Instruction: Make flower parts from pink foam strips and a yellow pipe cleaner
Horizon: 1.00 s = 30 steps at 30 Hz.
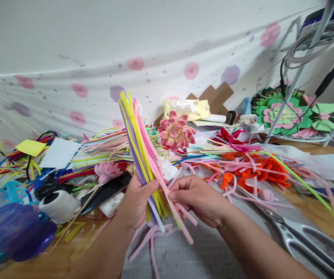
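Observation:
My left hand (138, 199) is wrapped round a thick bundle of pipe cleaners (139, 143), yellow, purple and pink, held tilted above the grey mat (196, 252). At the bundle's right side, my right hand (197, 197) pinches pink pipe cleaners near their lower ends. Those pink ones splay away from the rest below my fingers. Several loose pink pipe cleaners (152, 240) lie on the mat under the bundle. Just behind stands a pink flower with a yellow centre (174, 131). Left of my left hand is a paler pink flower (107, 171) on a thin stick.
Large scissors (283, 223) lie at the right, beside orange pipe cleaners (260, 170). A white thread spool (59, 205), a black phone (105, 192) and a purple translucent container (16, 228) are at the left. Piled pipe cleaners (105, 143) line the back. A white metal stand (300, 69) rises at right.

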Each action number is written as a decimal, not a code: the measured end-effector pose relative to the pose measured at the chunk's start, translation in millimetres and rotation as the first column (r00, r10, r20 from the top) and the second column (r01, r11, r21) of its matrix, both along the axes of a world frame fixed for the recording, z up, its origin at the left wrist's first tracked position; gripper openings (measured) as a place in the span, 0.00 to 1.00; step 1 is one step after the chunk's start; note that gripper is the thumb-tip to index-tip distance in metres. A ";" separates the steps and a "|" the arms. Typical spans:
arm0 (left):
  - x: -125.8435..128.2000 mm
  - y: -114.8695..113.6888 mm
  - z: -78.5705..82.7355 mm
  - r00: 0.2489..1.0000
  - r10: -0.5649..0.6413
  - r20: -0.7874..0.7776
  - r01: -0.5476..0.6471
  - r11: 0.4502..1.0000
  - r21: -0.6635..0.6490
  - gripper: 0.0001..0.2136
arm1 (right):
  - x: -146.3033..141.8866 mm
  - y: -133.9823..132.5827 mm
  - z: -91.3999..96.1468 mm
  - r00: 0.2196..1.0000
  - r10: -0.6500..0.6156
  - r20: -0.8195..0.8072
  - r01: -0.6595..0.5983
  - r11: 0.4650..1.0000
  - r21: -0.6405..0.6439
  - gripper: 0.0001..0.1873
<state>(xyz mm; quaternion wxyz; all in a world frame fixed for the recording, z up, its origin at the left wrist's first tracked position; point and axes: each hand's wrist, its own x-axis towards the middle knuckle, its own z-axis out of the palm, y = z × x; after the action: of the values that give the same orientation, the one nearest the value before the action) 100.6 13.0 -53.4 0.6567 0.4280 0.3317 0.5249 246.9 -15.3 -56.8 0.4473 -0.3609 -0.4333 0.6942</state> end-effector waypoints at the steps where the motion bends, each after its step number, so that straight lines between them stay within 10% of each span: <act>1: 0.7 -0.6 0.0 1.000 -0.009 0.007 0.009 1.000 0.003 0.17 | -1.5 -0.6 0.0 1.000 0.013 -0.003 -0.013 1.000 -0.001 0.14; 18: 6.9 -5.7 -0.9 1.000 -0.009 -0.010 0.009 1.000 -0.028 0.21 | -10.8 1.0 -3.4 0.996 -0.073 0.057 0.069 0.995 0.072 0.06; 25: 2.1 -0.4 -2.5 0.999 0.014 0.048 -0.011 0.998 -0.065 0.17 | -6.3 0.7 -1.2 0.906 -0.264 0.332 0.152 0.932 0.329 0.03; 30: 2.5 1.1 -2.8 0.999 -0.008 0.042 0.012 0.996 -0.090 0.15 | -10.4 0.3 -4.2 0.941 -0.168 0.292 0.097 0.965 0.244 0.04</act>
<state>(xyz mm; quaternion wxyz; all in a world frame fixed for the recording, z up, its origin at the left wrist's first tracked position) 103.1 14.1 -56.2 0.6849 0.3885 0.3393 0.5147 236.5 -15.0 -61.0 0.4577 -0.4409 -0.5487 0.5432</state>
